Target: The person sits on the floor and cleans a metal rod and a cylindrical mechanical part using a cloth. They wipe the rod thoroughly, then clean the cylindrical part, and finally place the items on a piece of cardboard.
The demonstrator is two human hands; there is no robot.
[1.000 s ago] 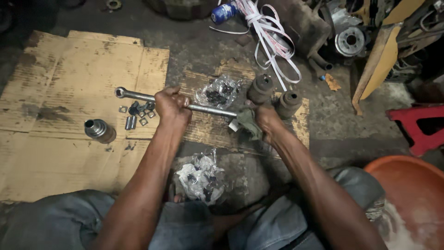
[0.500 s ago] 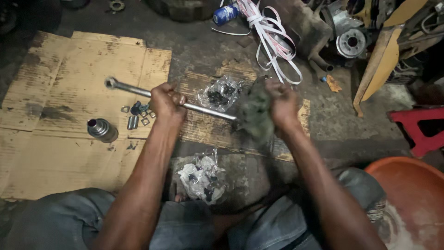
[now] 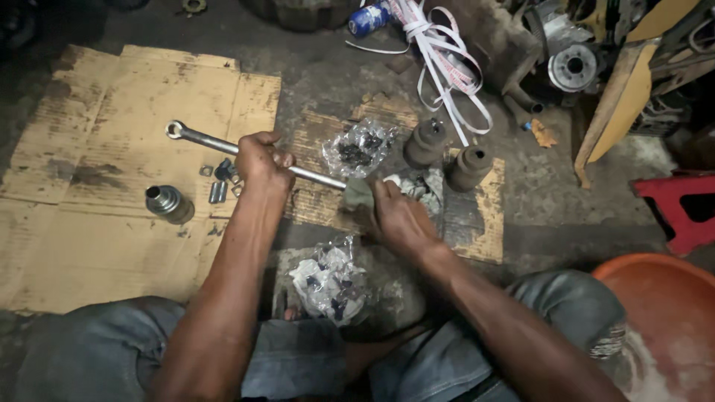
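Gripping the long metal wrench [image 3: 216, 145] mid-shaft above the cardboard [image 3: 112, 112], the left hand [image 3: 259, 160] holds it level while the right hand [image 3: 398, 216] clasps a greenish rag [image 3: 357, 193] around its right end, near two dark bushings [image 3: 447, 152].

Red stool [image 3: 681, 208], orange basin [image 3: 663, 298] (both right)

Dim, warm light falls from above, strongest on the cardboard [image 3: 134, 126] beyond the left hand [image 3: 259, 160]. The metal bar [image 3: 205, 141] in that hand shows a soft gleam, as do the plastic bags near the right hand [image 3: 398, 216]. Far corners sink into deep shadow. Both hands are sharp, and the edges bend with wide-lens distortion.
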